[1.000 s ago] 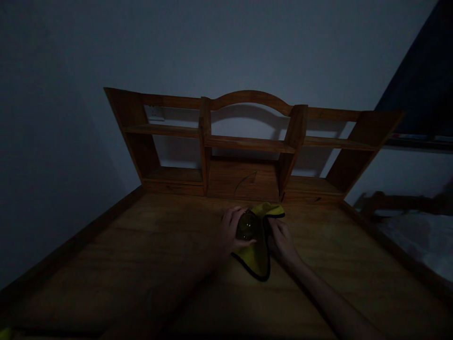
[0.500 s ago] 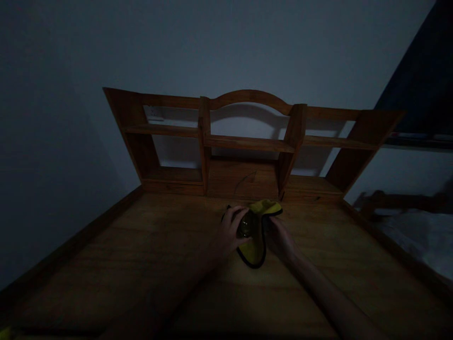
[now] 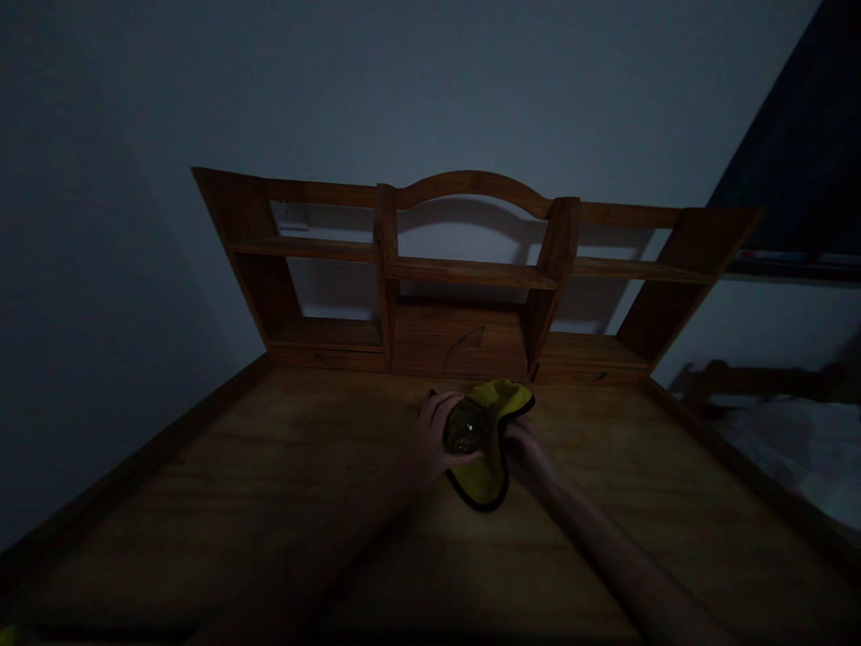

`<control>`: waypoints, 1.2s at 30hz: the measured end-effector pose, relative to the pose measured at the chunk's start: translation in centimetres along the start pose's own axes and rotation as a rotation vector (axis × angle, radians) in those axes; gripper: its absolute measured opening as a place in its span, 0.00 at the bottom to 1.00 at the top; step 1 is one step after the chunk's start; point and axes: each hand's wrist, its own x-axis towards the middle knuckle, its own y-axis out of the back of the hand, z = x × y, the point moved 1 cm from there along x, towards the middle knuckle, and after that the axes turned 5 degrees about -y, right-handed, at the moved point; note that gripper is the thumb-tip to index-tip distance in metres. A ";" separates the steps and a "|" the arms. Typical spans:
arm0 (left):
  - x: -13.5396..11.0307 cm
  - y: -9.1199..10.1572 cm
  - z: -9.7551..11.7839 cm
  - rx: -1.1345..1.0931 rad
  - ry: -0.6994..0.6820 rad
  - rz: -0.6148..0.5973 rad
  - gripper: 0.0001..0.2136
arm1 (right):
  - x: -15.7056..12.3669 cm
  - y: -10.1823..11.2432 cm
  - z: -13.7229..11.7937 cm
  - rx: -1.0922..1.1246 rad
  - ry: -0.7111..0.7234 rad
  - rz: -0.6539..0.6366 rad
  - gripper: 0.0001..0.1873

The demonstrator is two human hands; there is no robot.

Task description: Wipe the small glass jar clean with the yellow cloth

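My left hand (image 3: 434, 437) is wrapped round the left side of a clear, round glass (image 3: 465, 427), its thumb below and fingers above. Under and to the right of the glass lies a yellow cloth (image 3: 481, 482) with a black edge. Its far part is bunched up and folded. My right hand (image 3: 526, 446) grips the cloth from the right side, its fingertips partly hidden behind the black edging. Dim light makes the glass's exact shape hard to tell.
Both hands are over a wooden desk top (image 3: 269, 475). At its back stands a wooden shelf unit (image 3: 471, 269) against the wall. Raised wooden edges run along both sides. A white power socket (image 3: 292, 220) shows behind the left shelf; whitish fabric (image 3: 794, 449) lies beyond the right edge.
The glass has turned in my left hand, so its round outline faces up more. My right hand has shifted slightly along the cloth's edge.
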 end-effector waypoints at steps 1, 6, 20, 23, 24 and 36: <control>-0.1 0.0 0.1 0.007 -0.005 0.000 0.38 | -0.1 -0.1 0.0 -0.004 -0.018 -0.005 0.08; -0.2 -0.1 0.2 0.041 -0.041 -0.002 0.36 | -0.1 0.3 0.8 -0.069 -0.072 -0.014 0.14; -0.1 0.5 0.2 0.061 -0.020 0.192 0.37 | 0.1 1.0 -0.3 -0.291 0.025 0.205 0.18; 0.0 0.6 0.5 0.054 -0.022 0.201 0.38 | 0.1 0.9 -0.3 -0.276 0.009 0.246 0.20; 0.0 0.6 0.5 0.057 -0.024 0.205 0.37 | 0.0 0.9 -0.4 -0.279 0.004 0.266 0.21; 0.0 0.4 0.2 0.057 -0.039 0.139 0.36 | -0.5 -0.4 -1.6 -0.124 -0.010 0.220 0.12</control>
